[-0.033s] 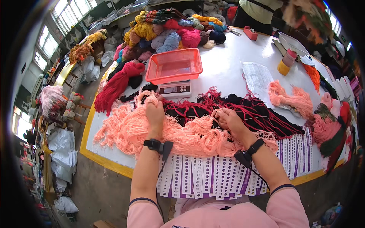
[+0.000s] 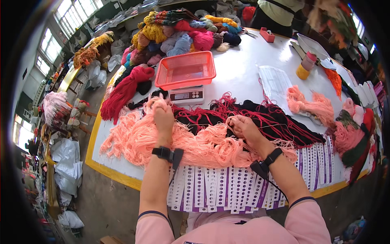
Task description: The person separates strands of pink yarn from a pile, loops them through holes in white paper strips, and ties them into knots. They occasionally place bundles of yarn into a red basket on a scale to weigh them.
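Note:
A long bundle of peach yarn [image 2: 199, 146] stretches across the near part of the table, over black and crimson yarn [image 2: 260, 118]. Closed around some peach strands, my left hand [image 2: 163, 120] is at the bundle's upper left. My right hand [image 2: 243, 127] is pinched on a peach strand at the upper right of the bundle. Under the yarn, white cards with rows of holes [image 2: 211, 187] hang over the near edge. A red plastic basket [image 2: 185, 83] sits on a digital scale [image 2: 187, 96] just beyond my left hand.
Colourful yarn skeins [image 2: 178, 42] are heaped at the far left of the table, with a crimson skein [image 2: 130, 87] nearer. To the right are paper sheets [image 2: 276, 83], a peach skein [image 2: 313, 105] and a yarn cone [image 2: 305, 67]. A person [image 2: 276, 16] stands at the far edge.
My left hand has shifted slightly to the left with the yarn in it. My right hand stays almost where it was.

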Tool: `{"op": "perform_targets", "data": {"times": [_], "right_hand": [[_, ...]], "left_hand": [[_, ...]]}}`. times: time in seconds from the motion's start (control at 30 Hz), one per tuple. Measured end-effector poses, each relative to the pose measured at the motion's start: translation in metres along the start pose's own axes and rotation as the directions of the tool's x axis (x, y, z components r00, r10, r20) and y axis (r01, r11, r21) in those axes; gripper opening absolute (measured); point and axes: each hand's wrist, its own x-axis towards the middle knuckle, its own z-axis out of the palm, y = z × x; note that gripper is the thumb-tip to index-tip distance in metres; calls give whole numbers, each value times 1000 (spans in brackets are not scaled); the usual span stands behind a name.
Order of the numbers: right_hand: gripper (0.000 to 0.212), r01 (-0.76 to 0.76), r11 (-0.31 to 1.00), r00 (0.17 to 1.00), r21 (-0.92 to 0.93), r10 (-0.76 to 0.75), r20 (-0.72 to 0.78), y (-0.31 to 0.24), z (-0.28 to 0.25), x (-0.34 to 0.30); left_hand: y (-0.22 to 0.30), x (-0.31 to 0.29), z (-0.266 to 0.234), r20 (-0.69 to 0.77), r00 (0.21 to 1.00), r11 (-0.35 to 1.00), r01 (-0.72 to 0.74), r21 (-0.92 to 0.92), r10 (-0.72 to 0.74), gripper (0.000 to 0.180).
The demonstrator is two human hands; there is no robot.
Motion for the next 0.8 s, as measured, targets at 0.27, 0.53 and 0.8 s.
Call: {"op": "perform_targets", "data": {"times": [0.27,0.53,0.8], "right_hand": [[20,-10,1000,1000,22,10,-1,1,-6,0],[20,-20,1000,1000,8,20,6,2,0,2],[21,0,1000,1000,2,0,0,3,-3,2]], "left_hand": [[29,12,3,131,987,677,-31,735,-96,28],[32,-19,32,542,687,683,-684,255,484,34],[24,-14,47,545,636,589,-754,290,546,27]]}}
